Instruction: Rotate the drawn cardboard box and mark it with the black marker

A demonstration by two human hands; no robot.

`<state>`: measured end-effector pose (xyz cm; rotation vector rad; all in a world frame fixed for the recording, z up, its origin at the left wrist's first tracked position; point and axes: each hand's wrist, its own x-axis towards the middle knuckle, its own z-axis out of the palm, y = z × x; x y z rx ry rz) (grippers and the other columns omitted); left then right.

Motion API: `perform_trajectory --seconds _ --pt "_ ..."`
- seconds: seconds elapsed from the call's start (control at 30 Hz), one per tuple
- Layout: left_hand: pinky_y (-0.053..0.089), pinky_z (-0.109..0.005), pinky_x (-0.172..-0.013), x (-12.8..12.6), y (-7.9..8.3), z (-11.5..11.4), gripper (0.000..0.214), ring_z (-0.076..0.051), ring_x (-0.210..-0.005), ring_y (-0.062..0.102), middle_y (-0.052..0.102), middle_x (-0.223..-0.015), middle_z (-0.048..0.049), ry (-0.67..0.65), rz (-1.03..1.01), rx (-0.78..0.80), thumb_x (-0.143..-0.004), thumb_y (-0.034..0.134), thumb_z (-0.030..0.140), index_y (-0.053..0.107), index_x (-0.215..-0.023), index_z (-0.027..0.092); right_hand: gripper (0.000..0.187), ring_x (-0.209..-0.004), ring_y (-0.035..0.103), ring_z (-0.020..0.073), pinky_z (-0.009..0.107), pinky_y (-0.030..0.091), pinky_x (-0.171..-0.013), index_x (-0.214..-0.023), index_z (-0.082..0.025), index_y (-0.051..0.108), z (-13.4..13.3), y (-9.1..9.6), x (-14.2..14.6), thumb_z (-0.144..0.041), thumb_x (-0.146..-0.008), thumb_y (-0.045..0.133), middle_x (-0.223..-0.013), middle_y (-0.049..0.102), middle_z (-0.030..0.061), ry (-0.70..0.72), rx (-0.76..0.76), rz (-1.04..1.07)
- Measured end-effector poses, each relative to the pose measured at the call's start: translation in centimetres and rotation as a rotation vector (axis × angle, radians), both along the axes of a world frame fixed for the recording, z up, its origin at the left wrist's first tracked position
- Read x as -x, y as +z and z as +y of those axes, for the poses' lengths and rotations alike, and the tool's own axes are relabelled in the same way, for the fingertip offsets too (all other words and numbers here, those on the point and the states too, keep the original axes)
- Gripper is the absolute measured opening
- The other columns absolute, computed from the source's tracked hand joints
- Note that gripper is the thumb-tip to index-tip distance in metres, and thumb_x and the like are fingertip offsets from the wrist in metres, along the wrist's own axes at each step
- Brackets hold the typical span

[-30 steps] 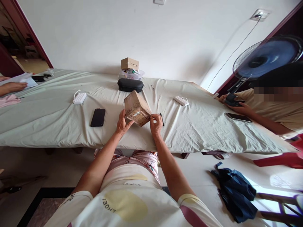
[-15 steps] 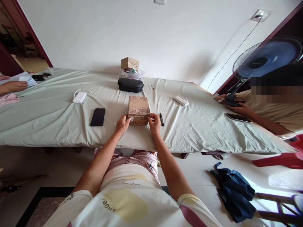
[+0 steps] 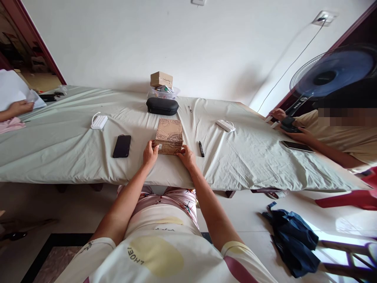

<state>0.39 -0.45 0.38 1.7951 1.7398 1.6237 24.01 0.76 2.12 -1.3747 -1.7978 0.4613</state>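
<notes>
A brown cardboard box with dark scribbled lines on its top and front stands on the cloth-covered table straight ahead of me. My left hand grips its left side near the front corner. At the front right corner, my right hand holds it with thumb and fingers. Just right of that hand lies a black marker pen. A dark smartphone rests on the cloth to the left of my left hand.
Behind the box sit a black zip case and a plastic tub topped by a small carton. White power banks lie on both sides. At the right a person handles a dark device; at the left another's hand holds paper.
The box has shifted slightly left and turned a little, both hands moving with it. My right hand sits lower on its corner. At the left, the other person's paper has been raised.
</notes>
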Motion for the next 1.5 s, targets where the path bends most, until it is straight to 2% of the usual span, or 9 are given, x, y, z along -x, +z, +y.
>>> perform_trajectory --seconds 0.07,0.17,0.33,0.43,0.53,0.73,0.97,1.27,1.5 --pt "0.054 -0.043 -0.103 0.0 0.2 -0.2 0.048 -0.029 -0.116 0.069 0.070 -0.128 -0.0189 0.012 -0.007 -0.047 -0.102 0.047 0.040 0.051 -0.142 0.015 0.039 -0.083 0.070 0.0214 0.035 0.054 -0.082 -0.119 -0.023 0.063 -0.2 0.1 0.0 -0.027 -0.081 0.070 -0.088 0.077 0.0005 0.023 -0.002 -0.028" --pt "0.046 -0.045 -0.116 -0.1 0.7 -0.5 0.055 -0.030 -0.139 0.056 0.057 -0.149 -0.0201 0.079 0.053 -0.095 -0.102 0.045 0.037 0.044 -0.154 0.017 0.036 -0.082 0.070 0.0203 0.033 0.054 -0.081 -0.121 -0.023 0.064 -0.6 0.2 0.3 -0.028 -0.086 0.067 -0.088 0.077 0.0005 0.132 -0.048 -0.099" --pt "0.028 -0.059 -0.126 -0.4 1.8 -1.5 0.057 -0.041 -0.158 0.028 0.027 -0.171 -0.0212 0.117 0.208 -0.091 -0.101 0.049 0.044 0.054 -0.151 0.019 0.027 -0.090 0.069 0.0206 0.035 0.053 -0.093 -0.120 -0.023 0.070 -1.4 0.4 0.9 -0.026 -0.096 0.059 -0.092 0.077 0.0046 0.408 -0.228 -0.313" --pt "0.022 -0.067 -0.124 -0.8 2.0 -1.9 0.072 -0.046 -0.160 0.017 0.014 -0.174 -0.0234 0.108 0.287 -0.118 -0.097 0.055 0.059 0.049 -0.155 0.017 0.033 -0.095 0.069 0.0221 0.038 0.053 -0.097 -0.128 -0.022 0.069 -1.5 0.3 1.0 -0.027 -0.100 0.052 -0.103 0.076 0.0090 0.475 -0.293 -0.409" --pt "0.021 -0.071 -0.123 -1.3 1.9 -1.9 0.081 -0.049 -0.160 0.012 0.012 -0.174 -0.0236 0.048 0.351 -0.148 -0.090 0.063 0.067 0.050 -0.154 0.018 0.040 -0.102 0.069 0.0243 0.041 0.055 -0.098 -0.137 -0.020 0.065 -1.3 0.1 1.2 -0.028 -0.101 0.051 -0.117 0.073 0.0134 0.491 -0.346 -0.428" --pt "0.026 -0.063 -0.127 -1.3 1.3 -1.2 0.055 -0.040 -0.162 0.012 0.015 -0.174 -0.0191 -0.085 0.335 -0.244 -0.099 0.056 0.053 0.058 -0.142 0.019 0.058 -0.088 0.069 0.0193 0.038 0.059 -0.092 -0.162 -0.023 0.036 -1.5 -0.3 1.8 -0.033 -0.105 0.045 -0.117 0.071 0.0110 0.380 -0.406 -0.235" --pt "0.035 -0.051 -0.126 -1.3 1.6 -1.5 0.041 -0.029 -0.160 0.027 0.028 -0.170 -0.0180 -0.254 0.348 -0.225 -0.104 0.047 0.037 0.058 -0.140 0.019 0.053 -0.098 0.071 0.0216 0.034 0.058 -0.096 -0.156 -0.025 0.049 -2.4 0.8 2.0 -0.042 -0.105 0.046 -0.112 0.075 0.0091 0.277 -0.256 -0.228" --pt "0.036 -0.048 -0.125 -0.5 1.7 -1.4 0.037 -0.028 -0.156 0.036 0.035 -0.167 -0.0145 -0.201 0.199 -0.174 -0.103 0.044 0.034 0.061 -0.134 0.021 0.063 -0.081 0.068 0.0210 0.032 0.055 -0.082 -0.161 -0.018 0.040 -1.7 1.4 0.0 -0.039 -0.102 0.045 -0.097 0.075 0.0065 -0.108 -0.159 -0.040" --pt "0.038 -0.047 -0.124 0.1 1.6 -1.3 0.036 -0.026 -0.153 0.039 0.039 -0.165 -0.0139 -0.187 0.183 -0.141 -0.103 0.042 0.035 0.061 -0.131 0.022 0.061 -0.077 0.066 0.0221 0.034 0.054 -0.082 -0.157 -0.019 0.046 -1.2 1.3 -0.9 -0.039 -0.099 0.045 -0.090 0.074 0.0051 -0.227 -0.157 0.012"
